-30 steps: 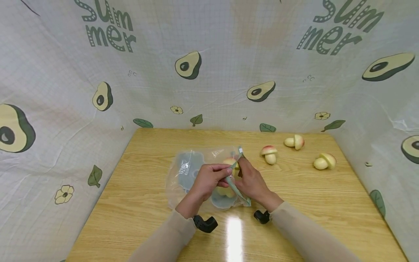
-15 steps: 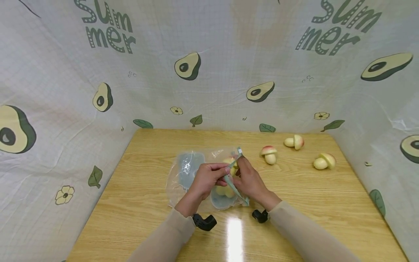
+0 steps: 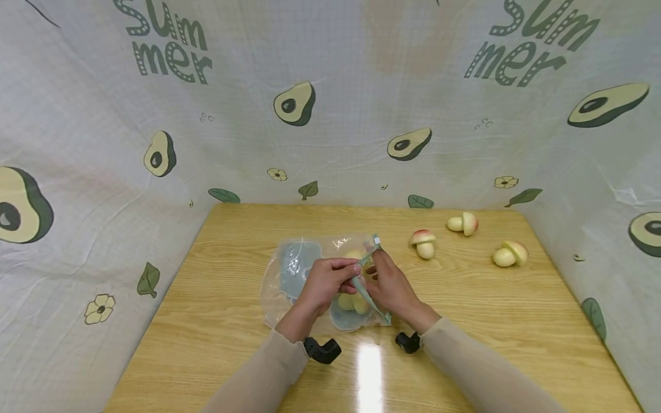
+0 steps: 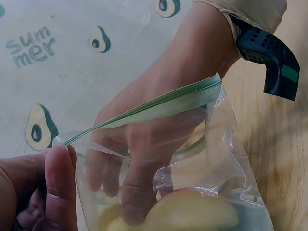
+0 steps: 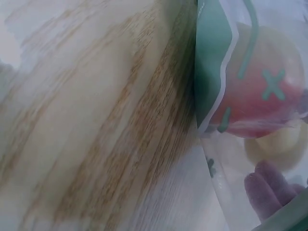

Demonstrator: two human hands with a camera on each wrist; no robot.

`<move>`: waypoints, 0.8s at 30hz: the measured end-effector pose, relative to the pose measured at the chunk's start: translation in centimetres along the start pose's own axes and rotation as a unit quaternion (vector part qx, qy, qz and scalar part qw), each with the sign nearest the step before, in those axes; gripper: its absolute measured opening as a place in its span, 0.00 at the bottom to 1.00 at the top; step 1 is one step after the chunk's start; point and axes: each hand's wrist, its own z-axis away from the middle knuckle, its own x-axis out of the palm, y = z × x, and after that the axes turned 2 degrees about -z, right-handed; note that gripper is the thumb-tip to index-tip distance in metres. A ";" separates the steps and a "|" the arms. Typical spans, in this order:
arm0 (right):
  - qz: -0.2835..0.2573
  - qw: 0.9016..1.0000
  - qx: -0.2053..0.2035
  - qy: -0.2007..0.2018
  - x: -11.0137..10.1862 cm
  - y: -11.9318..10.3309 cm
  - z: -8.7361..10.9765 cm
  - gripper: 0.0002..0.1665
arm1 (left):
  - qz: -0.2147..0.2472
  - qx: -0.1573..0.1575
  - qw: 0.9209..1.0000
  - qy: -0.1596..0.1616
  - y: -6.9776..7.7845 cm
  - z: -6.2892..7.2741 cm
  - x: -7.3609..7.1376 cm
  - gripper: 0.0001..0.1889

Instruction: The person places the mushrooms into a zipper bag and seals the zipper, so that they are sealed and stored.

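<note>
In the head view, a clear bag [image 3: 273, 298] is laid on the bench [image 3: 222, 327], its mouth turned to the right – presumably so that it can be entered from the side where a near mushroom [image 3: 424, 244], a far mushroom [image 3: 463, 223] and an outer mushroom [image 3: 511, 254] are left lying apart from it. The green rim [image 3: 368, 293] is pinched between thumb and fingers of the left hand [image 3: 327, 281], most likely because so limp a film would fall together if let go. The right hand [image 3: 389, 284] is set at the mouth, and pale bagged mushrooms [image 3: 353, 303] are seen through the film beside it. In the left wrist view, the rim is drawn up across the right wrist, so that room is given to the right hand, which is seen inside, behind the plastic; its fingers [image 4: 137, 202] are loose, nearly straight and pointed down, with a pale rounded piece touched or nearly touched, though no firm grip is shown. In the right wrist view, a red cap is covered by printed film, and two fingertips are seen just beside its pale stem – whether contact is made cannot be told.
</note>
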 end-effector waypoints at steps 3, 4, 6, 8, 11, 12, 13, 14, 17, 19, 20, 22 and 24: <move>-0.006 1.000 0.002 -0.008 0.0 0.0 0.0 0.39 | 0.000 0.006 1.000 0.007 -0.1 0.0 -0.2 0.14; -0.010 1.000 0.002 -0.011 0.0 -0.1 0.1 0.39 | 0.000 0.007 1.000 0.009 -0.1 -0.1 -0.3 0.14; -0.012 1.000 -0.002 -0.013 0.0 -0.1 0.1 0.36 | 0.000 0.009 1.000 0.012 -0.1 -0.2 -0.5 0.14; -0.016 1.000 -0.009 -0.014 0.1 0.0 0.2 0.36 | -0.003 0.012 1.000 0.015 -0.1 -0.3 -0.8 0.14; -0.020 0.999 -0.033 -0.010 0.0 0.1 0.3 0.36 | -0.003 0.016 1.000 0.025 0.0 -0.5 -1.2 0.14; -0.022 0.999 -0.039 -0.009 0.0 0.2 0.3 0.36 | -0.003 0.017 0.999 0.029 0.0 -0.5 -1.4 0.14; -0.024 0.999 -0.044 -0.007 0.0 0.2 0.3 0.37 | -0.003 0.018 0.999 0.035 0.0 -0.6 -1.5 0.14; -0.025 0.998 -0.050 -0.005 0.0 0.2 0.4 0.37 | -0.003 0.018 0.999 0.040 0.1 -0.6 -1.7 0.13; -0.023 0.998 -0.053 0.001 0.0 0.1 0.4 0.37 | -0.004 0.017 0.999 0.052 0.2 -0.7 -2.0 0.13; -0.021 0.998 -0.051 0.004 0.0 0.1 0.5 0.38 | -0.005 0.016 0.998 0.055 0.2 -0.8 -2.2 0.13; -0.019 0.999 -0.050 0.006 0.0 0.1 0.5 0.38 | -0.005 0.016 0.998 0.056 0.2 -0.8 -2.2 0.13; -0.015 0.999 -0.046 0.006 -0.1 0.1 0.6 0.38 | -0.003 0.012 0.998 0.057 0.1 -0.9 -2.3 0.13; -0.008 0.999 -0.045 0.006 -0.1 0.2 0.7 0.38 | -0.001 0.007 0.998 0.058 0.0 -0.9 -2.3 0.13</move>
